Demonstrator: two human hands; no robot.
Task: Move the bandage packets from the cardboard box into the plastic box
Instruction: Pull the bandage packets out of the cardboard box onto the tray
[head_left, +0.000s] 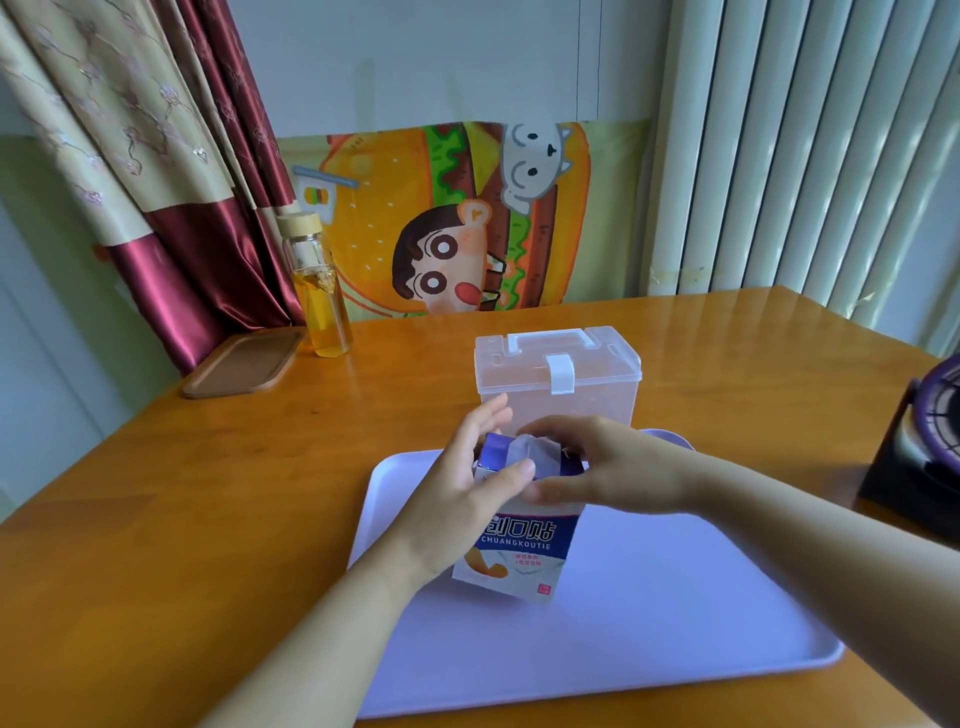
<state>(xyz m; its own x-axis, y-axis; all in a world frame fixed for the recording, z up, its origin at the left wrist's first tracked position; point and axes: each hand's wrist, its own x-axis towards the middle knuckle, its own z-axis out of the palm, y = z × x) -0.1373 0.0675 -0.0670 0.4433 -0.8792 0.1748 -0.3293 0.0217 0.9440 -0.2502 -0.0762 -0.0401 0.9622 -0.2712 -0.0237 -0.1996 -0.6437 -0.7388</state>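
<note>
Two hands (457, 499) (597, 467), one cardboard box (519, 551), one plastic box (556, 364), one tray (649, 623)

**Layout.** A tray (649, 623) lies on the table (208, 493), near centre. Over the tray's far left part is the cardboard box (524, 551), with the left hand (467, 499) against its left side and the right hand (587, 467) over its top. The plastic box (558, 374) stands behind them at the tray's far edge, on it or just beyond; the hands hide which. Far left on the table stands a bottle (319, 291), with a flat board (244, 364) just to its left. A fan (924, 441) sits at the right edge.
</note>
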